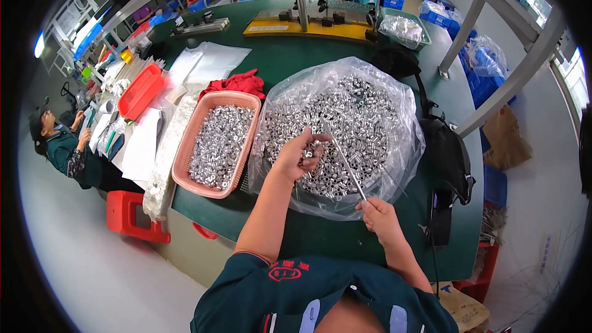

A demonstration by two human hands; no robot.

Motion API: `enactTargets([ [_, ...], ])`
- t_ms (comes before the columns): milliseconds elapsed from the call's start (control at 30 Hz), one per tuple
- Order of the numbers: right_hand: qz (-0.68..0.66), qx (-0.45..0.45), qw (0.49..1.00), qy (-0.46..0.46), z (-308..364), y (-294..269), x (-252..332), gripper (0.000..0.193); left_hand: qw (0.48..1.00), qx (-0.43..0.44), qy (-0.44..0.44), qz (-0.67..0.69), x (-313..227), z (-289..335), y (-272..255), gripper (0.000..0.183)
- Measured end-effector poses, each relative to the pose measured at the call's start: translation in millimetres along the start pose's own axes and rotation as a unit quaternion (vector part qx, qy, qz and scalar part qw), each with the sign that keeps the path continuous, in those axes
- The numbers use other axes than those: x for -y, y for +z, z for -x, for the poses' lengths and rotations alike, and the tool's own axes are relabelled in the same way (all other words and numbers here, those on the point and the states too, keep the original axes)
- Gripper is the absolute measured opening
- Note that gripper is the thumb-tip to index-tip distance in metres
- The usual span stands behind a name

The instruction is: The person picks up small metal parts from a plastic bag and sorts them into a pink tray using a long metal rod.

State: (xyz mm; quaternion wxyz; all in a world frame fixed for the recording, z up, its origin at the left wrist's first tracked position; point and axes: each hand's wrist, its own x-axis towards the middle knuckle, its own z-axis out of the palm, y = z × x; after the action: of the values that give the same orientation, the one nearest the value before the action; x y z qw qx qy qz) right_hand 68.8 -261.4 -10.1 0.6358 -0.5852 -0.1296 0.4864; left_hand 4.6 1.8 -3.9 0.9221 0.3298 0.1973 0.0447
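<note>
A clear plastic bag, spread wide, holds a broad heap of small silvery metal sleeves. Over the heap's near left part, my left hand has its fingers curled around a few of these sleeves. My right hand, at the bag's near edge, pinches the lower end of a thin metal rod. The rod slants up and left across the sleeves, its far end close to my left fingertips. Left of the bag, a pink plastic basket contains more small metal pieces.
Behind the basket lies a red cloth. A yellow-based machine and a green tray stand at the back. A black bag rests on the right of the green table. Another person sits at the left.
</note>
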Motion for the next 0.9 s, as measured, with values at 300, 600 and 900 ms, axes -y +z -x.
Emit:
enactTargets([
  [300, 0.039, 0.017, 0.999, 0.004, 3, -3, -2, 0.018, 0.995, -0.012, 0.074, 0.072, -7, 2, -22, 0.02],
  [600, 0.079, 0.03, 0.996, -0.011, 2, -5, -5, 0.017, 0.972, 0.08, 0.073, 0.208, -6, -2, -40, 0.02],
  [900, 0.298, -0.018, 0.947, -0.117, 1, -10, -4, 0.016, 0.993, 0.011, 0.035, 0.115, -11, 2, -39, 0.019],
])
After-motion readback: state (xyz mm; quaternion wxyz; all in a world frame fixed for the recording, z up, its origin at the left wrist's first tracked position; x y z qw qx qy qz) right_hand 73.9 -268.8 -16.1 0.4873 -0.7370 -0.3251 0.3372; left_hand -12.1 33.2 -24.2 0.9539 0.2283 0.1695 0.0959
